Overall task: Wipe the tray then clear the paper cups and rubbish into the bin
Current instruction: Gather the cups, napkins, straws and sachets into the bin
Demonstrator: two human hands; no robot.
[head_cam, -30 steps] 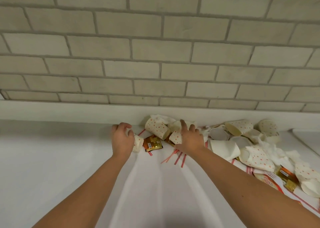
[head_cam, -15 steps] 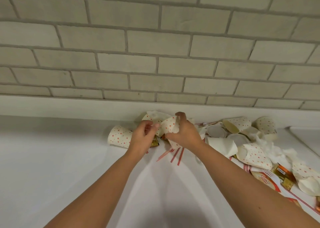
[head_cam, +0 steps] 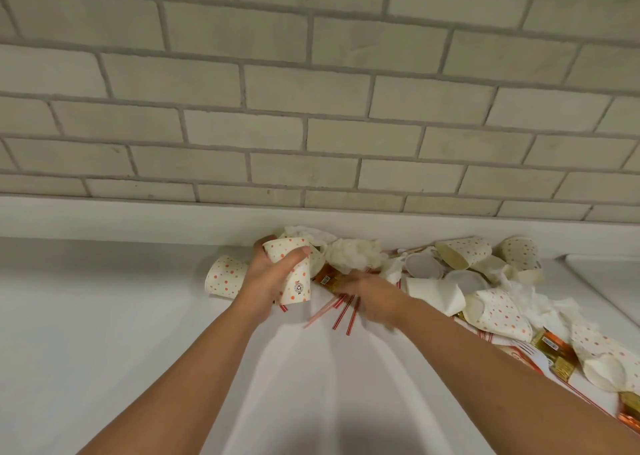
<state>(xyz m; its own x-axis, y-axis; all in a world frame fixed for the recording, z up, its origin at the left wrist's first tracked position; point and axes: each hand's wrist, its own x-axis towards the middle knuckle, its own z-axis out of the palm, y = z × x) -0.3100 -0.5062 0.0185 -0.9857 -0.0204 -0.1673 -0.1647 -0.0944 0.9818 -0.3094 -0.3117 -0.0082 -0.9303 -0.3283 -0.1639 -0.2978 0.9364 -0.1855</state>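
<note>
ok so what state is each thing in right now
held cup, in hand, roughly upright
left hand, gripping the held cup
far-left cup, on its side on the counter
straws, loose on the counter
right hand, blurred over the straws, grip unclear
tissue, crumpled
plain cup, on its side

Café-like counter (head_cam: 104,350); brick wall (head_cam: 311,91); paper cups (head_cam: 464,252)
</note>
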